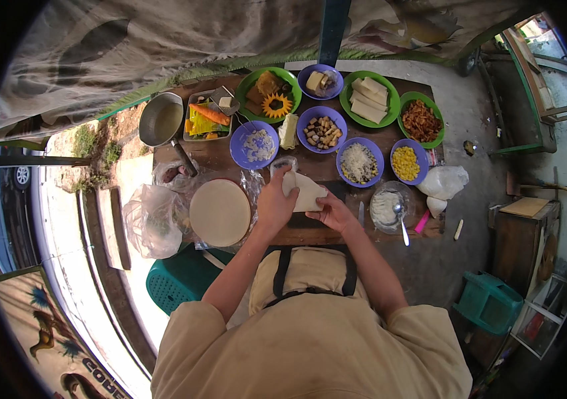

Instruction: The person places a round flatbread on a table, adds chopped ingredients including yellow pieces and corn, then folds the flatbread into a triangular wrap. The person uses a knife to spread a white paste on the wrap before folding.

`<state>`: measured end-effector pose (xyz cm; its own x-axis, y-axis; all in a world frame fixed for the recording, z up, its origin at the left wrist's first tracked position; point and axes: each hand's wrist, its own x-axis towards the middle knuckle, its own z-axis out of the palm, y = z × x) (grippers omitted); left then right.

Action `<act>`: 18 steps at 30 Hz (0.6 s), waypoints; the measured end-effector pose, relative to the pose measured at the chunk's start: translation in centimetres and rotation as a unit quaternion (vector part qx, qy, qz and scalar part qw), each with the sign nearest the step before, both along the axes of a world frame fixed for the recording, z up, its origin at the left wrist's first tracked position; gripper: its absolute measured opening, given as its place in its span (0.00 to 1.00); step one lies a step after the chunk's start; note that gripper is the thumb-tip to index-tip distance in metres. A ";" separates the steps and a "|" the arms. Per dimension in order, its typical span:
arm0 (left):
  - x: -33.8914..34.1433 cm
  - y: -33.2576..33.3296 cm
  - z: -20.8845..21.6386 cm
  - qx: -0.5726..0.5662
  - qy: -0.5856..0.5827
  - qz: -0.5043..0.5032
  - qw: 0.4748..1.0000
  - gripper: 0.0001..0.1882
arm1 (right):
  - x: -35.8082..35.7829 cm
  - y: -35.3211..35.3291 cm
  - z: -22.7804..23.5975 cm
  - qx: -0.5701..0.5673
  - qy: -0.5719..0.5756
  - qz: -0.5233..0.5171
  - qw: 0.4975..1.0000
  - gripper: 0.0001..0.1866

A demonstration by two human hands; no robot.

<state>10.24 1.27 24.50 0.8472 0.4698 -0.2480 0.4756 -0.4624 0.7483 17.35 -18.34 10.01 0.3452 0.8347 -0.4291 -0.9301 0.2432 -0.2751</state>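
Note:
A pale, thin dough wrapper (308,193), partly folded, lies between my hands at the near middle of the table. My left hand (277,201) grips its left side, fingers pointing away from me. At its right corner, my right hand (334,214) pinches the edge between thumb and fingers. Whether anything is inside the fold is hidden. Left of my hands sits a round stack of pale wrappers (220,212). To the right, a clear bowl of white paste (386,207) has a spoon (401,223) leaning in it.
Purple bowls hold cubed pieces (323,130), grated white food (359,162) and yellow corn (405,163). Green plates carry finished-looking rolls (367,102) and browned shreds (421,121). A saucepan (161,120) stands far left; plastic bags (152,221) lie by the left edge. A teal stool (180,276) stands below.

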 end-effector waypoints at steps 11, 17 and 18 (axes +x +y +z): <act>-2.8 -1.7 -5.4 -0.449 -0.287 0.120 0.838 0.51 | 0.9 1.1 2.6 0.071 -0.015 -0.027 0.997 0.31; -1.5 -2.5 -5.3 -0.402 -0.142 0.044 0.903 0.24 | 1.0 1.8 3.1 0.069 -0.033 -0.019 0.997 0.31; -1.2 -2.8 -5.2 -0.401 -0.149 0.073 0.901 0.22 | 0.9 1.8 3.3 0.053 -0.036 -0.027 0.998 0.30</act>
